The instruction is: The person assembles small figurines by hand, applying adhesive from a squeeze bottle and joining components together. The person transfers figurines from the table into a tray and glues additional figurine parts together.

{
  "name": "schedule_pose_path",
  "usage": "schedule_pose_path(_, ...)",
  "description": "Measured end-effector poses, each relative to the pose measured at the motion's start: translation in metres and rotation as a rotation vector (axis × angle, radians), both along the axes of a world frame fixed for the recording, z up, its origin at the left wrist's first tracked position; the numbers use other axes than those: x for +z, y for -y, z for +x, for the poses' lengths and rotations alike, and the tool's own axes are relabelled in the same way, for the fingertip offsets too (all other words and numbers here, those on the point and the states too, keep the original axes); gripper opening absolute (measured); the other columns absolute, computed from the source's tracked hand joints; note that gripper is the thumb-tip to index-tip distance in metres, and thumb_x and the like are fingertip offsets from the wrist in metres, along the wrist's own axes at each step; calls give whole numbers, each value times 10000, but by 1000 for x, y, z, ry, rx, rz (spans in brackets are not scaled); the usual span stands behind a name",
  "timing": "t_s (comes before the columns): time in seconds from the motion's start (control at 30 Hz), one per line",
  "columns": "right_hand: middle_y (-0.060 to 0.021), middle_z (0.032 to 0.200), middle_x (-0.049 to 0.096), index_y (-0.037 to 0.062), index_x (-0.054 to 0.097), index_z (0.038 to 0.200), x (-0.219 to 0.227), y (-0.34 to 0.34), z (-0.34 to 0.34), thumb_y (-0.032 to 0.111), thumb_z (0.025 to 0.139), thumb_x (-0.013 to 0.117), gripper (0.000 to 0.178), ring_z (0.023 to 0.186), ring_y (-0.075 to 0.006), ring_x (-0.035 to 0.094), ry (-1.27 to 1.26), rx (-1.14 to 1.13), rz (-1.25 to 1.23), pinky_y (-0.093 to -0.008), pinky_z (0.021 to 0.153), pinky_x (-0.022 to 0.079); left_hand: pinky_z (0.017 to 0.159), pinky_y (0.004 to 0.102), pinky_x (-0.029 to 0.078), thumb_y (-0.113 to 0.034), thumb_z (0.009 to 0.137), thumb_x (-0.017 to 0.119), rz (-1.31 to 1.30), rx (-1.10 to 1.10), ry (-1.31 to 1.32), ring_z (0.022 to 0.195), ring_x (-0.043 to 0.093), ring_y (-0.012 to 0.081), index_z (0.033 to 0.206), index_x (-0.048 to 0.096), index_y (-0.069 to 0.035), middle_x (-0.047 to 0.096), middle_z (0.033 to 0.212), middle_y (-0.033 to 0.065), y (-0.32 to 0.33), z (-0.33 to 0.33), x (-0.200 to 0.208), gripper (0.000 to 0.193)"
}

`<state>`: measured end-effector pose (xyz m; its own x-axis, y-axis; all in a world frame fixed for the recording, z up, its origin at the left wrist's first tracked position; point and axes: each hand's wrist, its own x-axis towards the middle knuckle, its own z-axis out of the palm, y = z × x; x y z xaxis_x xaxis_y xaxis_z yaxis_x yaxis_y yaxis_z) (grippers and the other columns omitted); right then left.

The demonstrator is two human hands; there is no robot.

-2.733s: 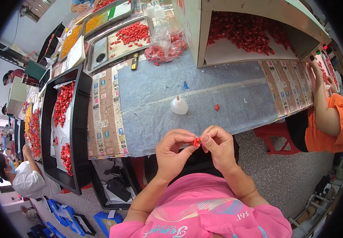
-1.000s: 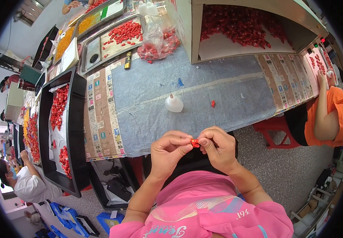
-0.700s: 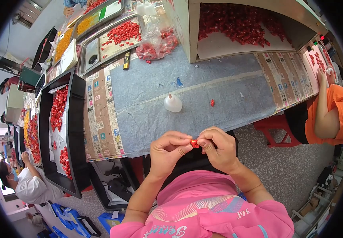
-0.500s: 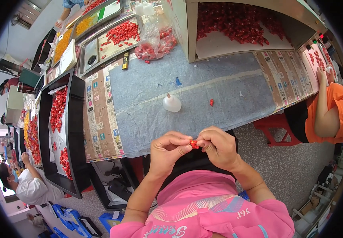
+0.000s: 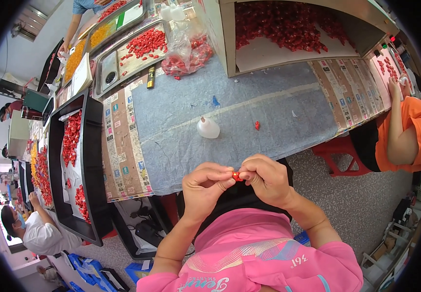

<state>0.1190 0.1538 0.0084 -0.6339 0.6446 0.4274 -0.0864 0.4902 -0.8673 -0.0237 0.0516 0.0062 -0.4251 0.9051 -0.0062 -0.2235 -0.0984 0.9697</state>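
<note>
Between my two hands, in front of the table's near edge, is a small glossy red plastic piece (image 5: 237, 176) with a yellowish spot. My left hand (image 5: 205, 187) pinches it from the left with thumb and forefinger. From the other side my right hand (image 5: 267, 181) pinches it too, and the fingertips cover part of it. Beyond my hands, a white squeeze bottle (image 5: 208, 128) with a narrow tip stands on the blue-grey cloth (image 5: 171, 146). A single loose red piece (image 5: 257, 125) lies to the right of the bottle.
Left stands a black tray (image 5: 93, 160) of red pieces. At the back are a metal tray (image 5: 104, 80), a plastic bag (image 5: 187, 56) of red pieces and a yellow-black tube (image 5: 151, 78). A box-like shelf (image 5: 231, 44) holds many red pieces. A co-worker in orange (image 5: 410, 131) sits right.
My hands keep their pinch on the red piece and have barely shifted. The view has turned slightly. At the far left back, a co-worker's arm has moved.
</note>
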Motion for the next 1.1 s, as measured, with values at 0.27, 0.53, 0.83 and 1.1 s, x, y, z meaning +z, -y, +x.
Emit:
schedule_pose_path(0.27,-105,764,604,-3,587,866,1,0,0,8,807,655,91,670,-232,603,-2,5,33,-300,564,491,810,291,527,105,752,686,-9,-41,153,884,629,174,871,656,-1,637,961,129,-1,-4,-1,163)
schedule_pose_path(0.53,-100,785,628,-12,625,882,7,0,2,15,804,670,94,669,-185,615,9,-11,106,-262,578,501,809,284,521,106,751,688,12,-63,194,896,619,170,875,654,-4,624,993,130,1,-4,-2,170)
schedule_pose_path(0.83,-105,819,638,3,636,915,13,-3,8,19,768,703,162,709,-221,631,-7,22,48,-292,592,509,811,282,521,113,738,693,32,-95,217,898,618,173,870,652,-1,623,991,132,-1,-4,0,179)
schedule_pose_path(1.1,-101,803,631,7,646,889,8,-4,11,-28,742,701,161,708,-202,633,-27,47,10,-275,589,512,806,291,524,115,728,699,25,-86,189,886,626,182,857,662,2,638,957,139,-1,-2,-1,176)
